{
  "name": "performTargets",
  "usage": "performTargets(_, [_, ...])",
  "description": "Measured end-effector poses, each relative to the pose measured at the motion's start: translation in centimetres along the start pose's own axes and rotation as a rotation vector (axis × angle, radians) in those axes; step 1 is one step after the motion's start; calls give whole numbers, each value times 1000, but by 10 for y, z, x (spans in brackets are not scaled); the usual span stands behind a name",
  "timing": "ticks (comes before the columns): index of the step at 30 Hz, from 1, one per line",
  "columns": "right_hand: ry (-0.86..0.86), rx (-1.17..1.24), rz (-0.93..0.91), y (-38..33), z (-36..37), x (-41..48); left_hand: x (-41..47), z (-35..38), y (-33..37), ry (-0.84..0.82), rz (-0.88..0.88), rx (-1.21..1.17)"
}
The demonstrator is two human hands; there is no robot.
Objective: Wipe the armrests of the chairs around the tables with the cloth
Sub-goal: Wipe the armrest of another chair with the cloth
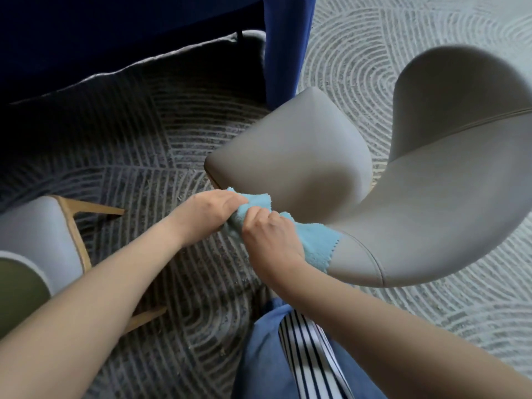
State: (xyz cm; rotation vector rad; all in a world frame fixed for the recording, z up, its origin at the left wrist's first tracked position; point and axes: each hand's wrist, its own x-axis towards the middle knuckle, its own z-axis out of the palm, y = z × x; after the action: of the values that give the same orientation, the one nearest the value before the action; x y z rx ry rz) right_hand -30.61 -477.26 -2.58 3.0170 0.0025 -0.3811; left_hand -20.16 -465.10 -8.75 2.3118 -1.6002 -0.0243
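Patterned carpet (138, 145) runs under a blue-draped table (285, 38) and the grey chair (288, 156), with a second chair (37, 226) well to its left, likely awaiting its turn. Just left of the grey chair's near armrest (362, 263), the left hand (210, 214) curls its fingers round the bunched end of the cloth (315, 246), seemingly to keep it taut. The right hand (267, 234), fingers clamped on the cloth, holds it against that armrest, probably for rubbing.
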Motion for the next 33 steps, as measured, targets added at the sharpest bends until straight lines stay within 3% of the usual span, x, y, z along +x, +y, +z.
performTargets(5, [-131,201,1,-8,4,17,-2,-2,-6,-68,-53,53])
performTargets(10, [-146,215,50,-4,5,5,-1,1,6,-44,-18,131])
performTargets(13, [-3,127,93,1,10,-6,0,-2,16,-23,4,133])
performTargets(21, [284,155,-65,40,26,-49,15,-14,60,7,150,107])
performTargets(33, [445,183,-337,141,36,-114,42,6,174,128,-155,25])
